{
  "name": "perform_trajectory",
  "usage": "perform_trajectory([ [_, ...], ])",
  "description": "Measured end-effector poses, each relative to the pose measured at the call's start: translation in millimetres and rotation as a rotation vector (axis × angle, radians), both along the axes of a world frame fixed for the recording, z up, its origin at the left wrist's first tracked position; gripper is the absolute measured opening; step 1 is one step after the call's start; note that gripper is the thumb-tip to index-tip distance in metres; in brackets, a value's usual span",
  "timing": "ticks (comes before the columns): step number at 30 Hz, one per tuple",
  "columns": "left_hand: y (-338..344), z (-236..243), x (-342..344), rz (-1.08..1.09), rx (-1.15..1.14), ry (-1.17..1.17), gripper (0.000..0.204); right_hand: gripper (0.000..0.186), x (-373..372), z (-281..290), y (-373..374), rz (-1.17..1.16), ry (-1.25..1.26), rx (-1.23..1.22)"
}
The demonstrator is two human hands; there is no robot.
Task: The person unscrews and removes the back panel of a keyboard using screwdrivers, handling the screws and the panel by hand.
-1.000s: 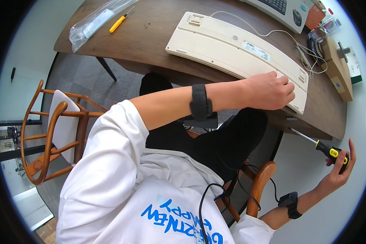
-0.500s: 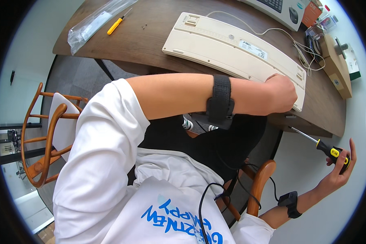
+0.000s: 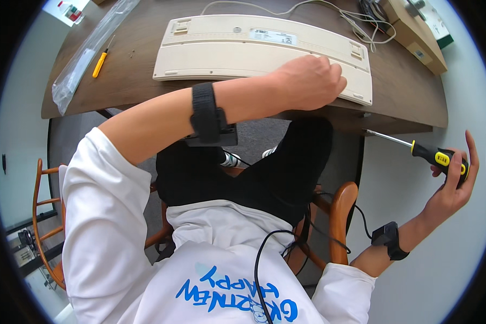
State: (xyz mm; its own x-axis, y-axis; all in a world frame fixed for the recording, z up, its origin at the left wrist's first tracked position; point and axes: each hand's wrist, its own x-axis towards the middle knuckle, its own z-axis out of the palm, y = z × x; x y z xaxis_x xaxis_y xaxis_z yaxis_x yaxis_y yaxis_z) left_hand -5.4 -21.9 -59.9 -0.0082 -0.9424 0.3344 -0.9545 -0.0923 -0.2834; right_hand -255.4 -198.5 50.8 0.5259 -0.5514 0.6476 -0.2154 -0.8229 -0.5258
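Observation:
A cream keyboard (image 3: 221, 60) lies upside down along the table's near edge, its label, folded feet and screw holes facing up. Over its right half is my left hand (image 3: 310, 81), fingers curled closed; whatever they may pinch is hidden beneath the knuckles. Whether this hand touches the keyboard I cannot tell. Off to the right, beyond the table's edge, my right hand (image 3: 452, 181) grips a black and yellow screwdriver (image 3: 429, 153) by its handle, index finger raised. The metal shaft points left toward the table, apart from the keyboard.
Left of the keyboard on the brown table (image 3: 129, 89) are a small yellow screwdriver (image 3: 99, 65), tiny screws (image 3: 132, 53) and a clear plastic bag (image 3: 83, 67). A pale cable (image 3: 356, 33) loops behind the keyboard. A cardboard box (image 3: 416, 40) stands at the far right.
The view has shifted, so the table sits differently in it. My left hand has moved left along the keyboard. The right hand still holds the screwdriver in much the same pose.

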Motion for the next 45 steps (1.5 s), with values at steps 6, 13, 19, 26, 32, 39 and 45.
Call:
perform_trajectory([
  [6,3,-1,3,-0.056,0.01,0.001,0.011,0.04,-3,0,-5,0.008,0.0,-0.058],
  [13,13,7,5,-0.022,0.034,0.042,0.013,0.038,2,-4,-4,0.01,0.017,-0.072],
  [19,79,24,27,0.007,-0.262,0.242,0.018,0.037,-19,-12,-27,-0.016,0.047,-0.059],
  [26,252,17,90,0.829,-0.598,0.538,0.016,0.039,-14,-20,-31,-0.026,0.046,-0.023],
  [32,319,-13,125,0.993,-0.611,0.504,0.018,0.04,-6,-18,-22,-0.013,0.051,-0.006],
  [39,315,-26,137,0.953,-0.468,0.376,0.02,0.037,-4,-10,-9,0.075,-0.068,0.059],
  [45,329,-28,136,1.044,-0.559,0.45,0.027,0.028,11,-2,13,0.039,-0.2,0.048],
])
